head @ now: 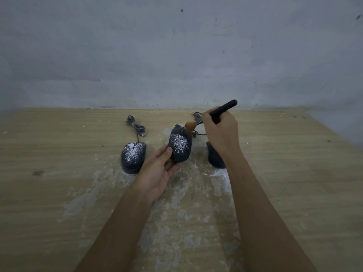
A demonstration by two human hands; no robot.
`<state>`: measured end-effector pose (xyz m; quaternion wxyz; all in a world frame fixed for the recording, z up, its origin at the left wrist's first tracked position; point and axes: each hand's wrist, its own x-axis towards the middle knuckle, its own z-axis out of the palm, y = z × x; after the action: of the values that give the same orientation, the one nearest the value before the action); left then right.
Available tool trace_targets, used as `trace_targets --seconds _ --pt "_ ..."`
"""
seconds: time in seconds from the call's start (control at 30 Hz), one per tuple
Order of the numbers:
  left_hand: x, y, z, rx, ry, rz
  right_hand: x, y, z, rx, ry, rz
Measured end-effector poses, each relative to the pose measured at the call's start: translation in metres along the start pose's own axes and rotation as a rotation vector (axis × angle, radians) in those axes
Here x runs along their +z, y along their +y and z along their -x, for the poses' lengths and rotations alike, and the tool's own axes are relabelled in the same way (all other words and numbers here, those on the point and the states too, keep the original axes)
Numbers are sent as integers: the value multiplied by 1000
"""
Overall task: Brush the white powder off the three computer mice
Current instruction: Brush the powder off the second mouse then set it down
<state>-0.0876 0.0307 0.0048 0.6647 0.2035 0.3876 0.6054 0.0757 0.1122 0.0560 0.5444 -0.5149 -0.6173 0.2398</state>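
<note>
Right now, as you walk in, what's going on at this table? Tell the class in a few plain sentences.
A person is cleaning computer mice. The left hand holds the middle mouse by its near end, while the right hand grips a black-handled brush with its bristles at that mouse's far end. White powder covers the middle mouse's back and the left mouse lying on the wooden table. The right mouse is mostly hidden behind the right forearm.

Left mouse (133, 157) and right mouse (215, 158) on table (59, 173), middle mouse (179, 147) between, brush (225, 107) behind it
</note>
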Motion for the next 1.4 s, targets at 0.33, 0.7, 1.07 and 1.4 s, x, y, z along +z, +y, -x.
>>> trace_targets --seconds 0.33,0.7,1.07,1.4 --pt "1 1 -1 1 24 21 -2 -3 3 -53 -189 109" --pt "1 2 1 -8 36 64 -5 -5 4 -47 -191 49" --pt "4 2 2 31 21 79 -8 -10 3 -96 -225 24" --pt "7 5 4 51 54 92 -9 -11 5 -89 -294 18"
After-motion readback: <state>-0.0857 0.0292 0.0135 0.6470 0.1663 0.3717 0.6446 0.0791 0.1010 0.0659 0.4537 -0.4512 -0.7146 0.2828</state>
